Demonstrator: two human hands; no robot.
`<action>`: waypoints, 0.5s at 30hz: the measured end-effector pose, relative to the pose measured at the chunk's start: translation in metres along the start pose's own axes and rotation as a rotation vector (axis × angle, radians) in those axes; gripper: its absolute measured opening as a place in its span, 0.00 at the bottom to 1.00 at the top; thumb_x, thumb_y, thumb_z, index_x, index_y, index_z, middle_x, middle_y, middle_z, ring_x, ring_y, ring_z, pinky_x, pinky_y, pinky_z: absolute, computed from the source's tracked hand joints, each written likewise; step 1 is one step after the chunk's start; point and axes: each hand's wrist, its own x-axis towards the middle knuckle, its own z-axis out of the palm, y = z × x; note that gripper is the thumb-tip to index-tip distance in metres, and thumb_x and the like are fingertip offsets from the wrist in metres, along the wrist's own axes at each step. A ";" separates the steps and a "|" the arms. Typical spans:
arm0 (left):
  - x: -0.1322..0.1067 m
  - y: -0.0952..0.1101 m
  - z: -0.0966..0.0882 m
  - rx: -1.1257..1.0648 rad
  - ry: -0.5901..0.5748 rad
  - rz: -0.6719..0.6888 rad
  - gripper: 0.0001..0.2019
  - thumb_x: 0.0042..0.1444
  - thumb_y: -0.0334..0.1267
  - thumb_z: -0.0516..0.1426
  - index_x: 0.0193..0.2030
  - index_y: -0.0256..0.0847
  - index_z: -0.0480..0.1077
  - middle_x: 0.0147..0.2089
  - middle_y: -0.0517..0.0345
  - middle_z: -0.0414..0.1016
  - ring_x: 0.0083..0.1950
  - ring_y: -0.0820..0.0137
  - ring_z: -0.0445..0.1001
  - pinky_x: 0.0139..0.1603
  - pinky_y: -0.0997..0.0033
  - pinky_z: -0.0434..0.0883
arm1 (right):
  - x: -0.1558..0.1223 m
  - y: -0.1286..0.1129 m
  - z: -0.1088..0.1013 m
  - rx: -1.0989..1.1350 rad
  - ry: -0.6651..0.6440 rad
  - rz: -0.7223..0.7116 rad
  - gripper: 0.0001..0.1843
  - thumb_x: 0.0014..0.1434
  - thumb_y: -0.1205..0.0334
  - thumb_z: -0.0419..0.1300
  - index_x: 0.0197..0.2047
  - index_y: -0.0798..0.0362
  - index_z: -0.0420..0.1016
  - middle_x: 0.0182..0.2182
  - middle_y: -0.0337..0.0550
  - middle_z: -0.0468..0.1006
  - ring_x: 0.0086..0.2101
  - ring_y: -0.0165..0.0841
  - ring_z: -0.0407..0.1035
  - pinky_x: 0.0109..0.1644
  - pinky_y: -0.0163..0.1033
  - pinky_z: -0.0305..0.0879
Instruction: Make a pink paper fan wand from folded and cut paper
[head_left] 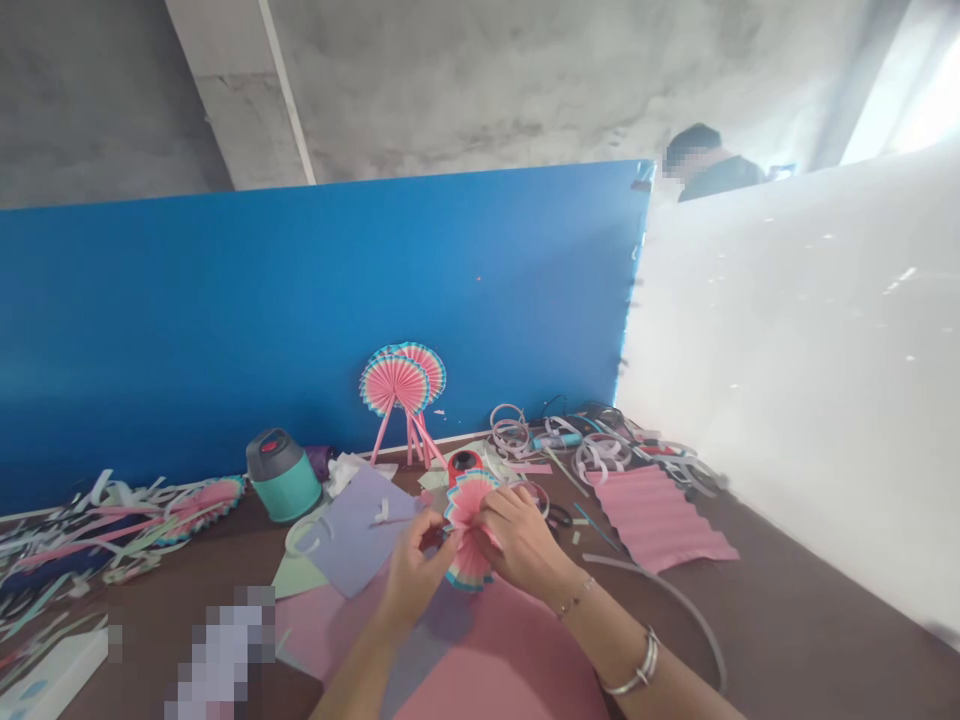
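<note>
A pleated pink paper fan [471, 568] with cream and blue edging is held upright over the middle of the table. My left hand [416, 570] pinches it from the left, close to its centre. From the right, my right hand [517, 530] closes its fingers on the folds and covers part of them. Flat sheets of pink paper [510, 660] and lilac paper [367, 530] lie beneath and beside my hands. Right behind the held fan sits a small red and black round object [463, 461], partly hidden.
Finished pink fans on stick legs [397, 385] lean against the blue partition [300, 300]. A teal and grey container [283, 478] stands left of them. Tangled paper strips [82, 540] cover the far left, others the back right. Corrugated pink paper [660, 520] lies right. A person [720, 175] is beyond the partition.
</note>
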 end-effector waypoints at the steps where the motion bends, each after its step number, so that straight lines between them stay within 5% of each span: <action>1: 0.000 0.002 0.000 -0.016 0.004 -0.020 0.08 0.45 0.41 0.64 0.27 0.40 0.72 0.27 0.59 0.70 0.31 0.69 0.67 0.35 0.72 0.65 | 0.000 0.000 0.001 0.001 0.009 -0.001 0.07 0.61 0.68 0.53 0.32 0.54 0.70 0.31 0.43 0.72 0.33 0.35 0.60 0.38 0.41 0.50; 6: -0.002 0.007 -0.001 -0.060 -0.027 -0.114 0.11 0.39 0.38 0.67 0.31 0.39 0.74 0.33 0.55 0.74 0.35 0.66 0.70 0.37 0.71 0.66 | -0.001 0.002 0.002 0.004 0.018 0.011 0.06 0.59 0.70 0.54 0.31 0.53 0.68 0.30 0.42 0.71 0.34 0.35 0.61 0.39 0.40 0.51; 15: 0.003 -0.012 0.005 -0.118 0.002 -0.071 0.09 0.42 0.39 0.65 0.31 0.38 0.75 0.31 0.54 0.77 0.35 0.64 0.72 0.38 0.70 0.68 | 0.002 -0.008 -0.001 -0.057 -0.004 0.044 0.06 0.62 0.66 0.55 0.32 0.52 0.69 0.32 0.41 0.72 0.35 0.35 0.61 0.39 0.41 0.50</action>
